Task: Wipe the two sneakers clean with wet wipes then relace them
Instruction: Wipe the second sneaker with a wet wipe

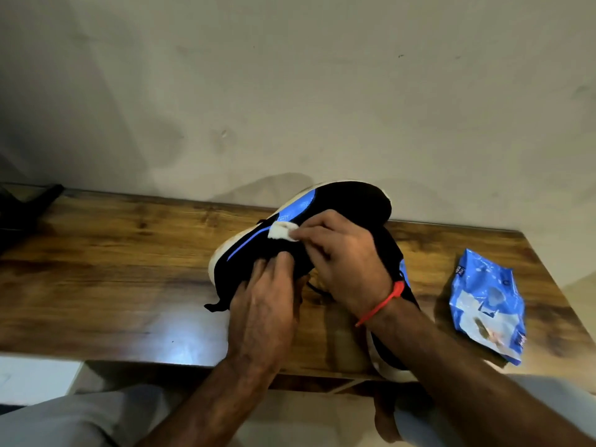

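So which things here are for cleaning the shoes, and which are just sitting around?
For the job:
held sneaker
second sneaker
folded wipe, pinched by the right hand
left hand, gripping the held sneaker
wipes packet

Just lying about:
dark object at the table's far left

- I note a plain pale wall [290, 91], stained and scuffed in places.
- Wooden table [113, 269] stands against it, dark grain, glossy, with a light glare near its front edge.
- Pale floor [35, 379] shows below at left.
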A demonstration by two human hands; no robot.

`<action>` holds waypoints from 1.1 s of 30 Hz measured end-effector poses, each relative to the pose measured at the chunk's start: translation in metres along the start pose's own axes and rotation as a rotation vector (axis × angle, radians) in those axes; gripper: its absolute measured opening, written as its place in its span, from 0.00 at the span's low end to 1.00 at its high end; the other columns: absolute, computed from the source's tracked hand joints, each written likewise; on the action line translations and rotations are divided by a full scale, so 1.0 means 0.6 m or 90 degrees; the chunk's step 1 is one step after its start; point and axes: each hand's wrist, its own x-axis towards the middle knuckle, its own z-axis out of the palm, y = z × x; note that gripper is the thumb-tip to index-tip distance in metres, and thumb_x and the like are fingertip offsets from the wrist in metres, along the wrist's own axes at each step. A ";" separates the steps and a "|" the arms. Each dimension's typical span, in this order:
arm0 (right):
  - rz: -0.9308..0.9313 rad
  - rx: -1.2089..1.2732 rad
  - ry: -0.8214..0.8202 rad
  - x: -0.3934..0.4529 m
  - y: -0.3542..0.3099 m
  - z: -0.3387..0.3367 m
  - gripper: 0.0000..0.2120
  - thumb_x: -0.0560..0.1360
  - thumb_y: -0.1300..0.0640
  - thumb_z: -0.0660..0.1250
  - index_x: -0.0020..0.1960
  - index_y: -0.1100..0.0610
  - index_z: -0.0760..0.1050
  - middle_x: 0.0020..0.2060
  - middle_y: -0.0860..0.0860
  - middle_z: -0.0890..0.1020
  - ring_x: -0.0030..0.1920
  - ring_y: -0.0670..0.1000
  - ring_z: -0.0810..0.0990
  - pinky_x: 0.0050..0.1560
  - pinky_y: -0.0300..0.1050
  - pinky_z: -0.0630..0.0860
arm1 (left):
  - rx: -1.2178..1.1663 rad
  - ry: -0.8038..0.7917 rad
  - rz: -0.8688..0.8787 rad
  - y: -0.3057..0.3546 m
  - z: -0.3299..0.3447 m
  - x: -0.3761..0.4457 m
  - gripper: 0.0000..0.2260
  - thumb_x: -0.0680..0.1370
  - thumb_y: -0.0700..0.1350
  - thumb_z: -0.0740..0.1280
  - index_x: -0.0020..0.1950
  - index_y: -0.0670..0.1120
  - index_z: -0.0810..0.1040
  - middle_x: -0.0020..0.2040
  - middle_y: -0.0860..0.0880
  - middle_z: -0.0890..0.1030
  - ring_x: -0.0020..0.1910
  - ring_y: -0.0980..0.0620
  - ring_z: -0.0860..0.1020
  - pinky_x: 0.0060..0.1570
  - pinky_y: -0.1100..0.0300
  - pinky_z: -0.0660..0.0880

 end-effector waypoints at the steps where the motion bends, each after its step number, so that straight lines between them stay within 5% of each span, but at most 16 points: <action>1: -0.018 0.007 -0.034 -0.001 -0.003 0.004 0.09 0.73 0.68 0.68 0.50 0.62 0.84 0.45 0.56 0.82 0.45 0.53 0.81 0.51 0.42 0.77 | 0.001 0.002 -0.002 -0.002 0.000 -0.001 0.10 0.79 0.44 0.70 0.57 0.46 0.71 0.47 0.44 0.80 0.45 0.43 0.81 0.36 0.47 0.80; 5: 0.055 -0.105 -0.001 0.020 0.064 -0.032 0.14 0.73 0.58 0.61 0.47 0.63 0.84 0.40 0.59 0.80 0.40 0.59 0.80 0.43 0.53 0.80 | 0.010 0.000 0.020 -0.010 -0.004 0.004 0.13 0.83 0.55 0.58 0.54 0.46 0.71 0.45 0.47 0.79 0.44 0.47 0.79 0.33 0.47 0.79; 7: 0.104 -0.134 0.033 0.022 0.082 -0.044 0.11 0.72 0.64 0.64 0.46 0.63 0.84 0.41 0.58 0.80 0.40 0.59 0.81 0.44 0.52 0.79 | -0.017 -0.004 0.007 -0.007 -0.005 0.006 0.16 0.82 0.58 0.54 0.54 0.47 0.70 0.46 0.49 0.79 0.44 0.49 0.79 0.34 0.47 0.79; 11: 0.055 0.027 -0.050 -0.002 -0.005 -0.009 0.09 0.73 0.68 0.70 0.50 0.60 0.85 0.45 0.52 0.83 0.46 0.49 0.82 0.51 0.34 0.76 | -0.109 -0.022 -0.056 -0.013 -0.002 0.007 0.10 0.82 0.53 0.60 0.57 0.48 0.69 0.48 0.50 0.77 0.45 0.50 0.78 0.39 0.49 0.78; 15: -0.017 -0.004 -0.109 -0.005 0.007 -0.005 0.10 0.71 0.69 0.70 0.50 0.61 0.85 0.45 0.55 0.82 0.45 0.53 0.82 0.50 0.39 0.77 | -0.186 -0.047 -0.076 -0.026 -0.007 0.010 0.13 0.81 0.56 0.59 0.60 0.49 0.69 0.50 0.51 0.77 0.46 0.54 0.78 0.41 0.49 0.80; 17: 0.058 -0.103 -0.043 0.013 0.060 -0.024 0.10 0.68 0.71 0.70 0.46 0.62 0.85 0.41 0.58 0.81 0.41 0.59 0.81 0.47 0.47 0.79 | -0.190 -0.053 -0.066 -0.027 -0.006 0.015 0.13 0.81 0.56 0.59 0.59 0.50 0.69 0.50 0.53 0.78 0.46 0.57 0.78 0.40 0.54 0.79; 21: 0.216 -0.111 0.043 0.025 0.099 -0.069 0.09 0.74 0.65 0.71 0.50 0.57 0.85 0.43 0.54 0.82 0.43 0.53 0.81 0.50 0.39 0.75 | -0.278 -0.077 -0.141 -0.031 -0.006 0.030 0.08 0.83 0.52 0.62 0.58 0.50 0.69 0.47 0.56 0.79 0.42 0.61 0.78 0.33 0.68 0.71; 25: 0.190 -0.062 0.039 0.022 0.077 -0.053 0.12 0.78 0.62 0.67 0.59 0.54 0.82 0.48 0.52 0.80 0.48 0.47 0.78 0.53 0.32 0.71 | -0.416 -0.135 -0.233 -0.021 -0.015 0.036 0.10 0.84 0.53 0.61 0.61 0.49 0.71 0.51 0.54 0.81 0.49 0.57 0.81 0.44 0.60 0.79; 28: 0.122 -0.061 -0.006 0.015 0.064 -0.026 0.12 0.76 0.64 0.65 0.55 0.61 0.83 0.48 0.57 0.79 0.47 0.48 0.76 0.53 0.23 0.65 | -0.482 -0.223 -0.246 -0.015 -0.018 0.035 0.11 0.84 0.53 0.60 0.64 0.51 0.70 0.58 0.53 0.81 0.55 0.55 0.81 0.54 0.49 0.81; 33: 0.105 -0.077 -0.074 0.001 0.046 -0.009 0.10 0.78 0.59 0.68 0.55 0.62 0.83 0.51 0.54 0.78 0.48 0.52 0.79 0.54 0.30 0.68 | -0.486 -0.281 -0.198 -0.013 -0.017 0.030 0.10 0.84 0.50 0.61 0.65 0.51 0.67 0.59 0.53 0.79 0.56 0.59 0.81 0.56 0.53 0.81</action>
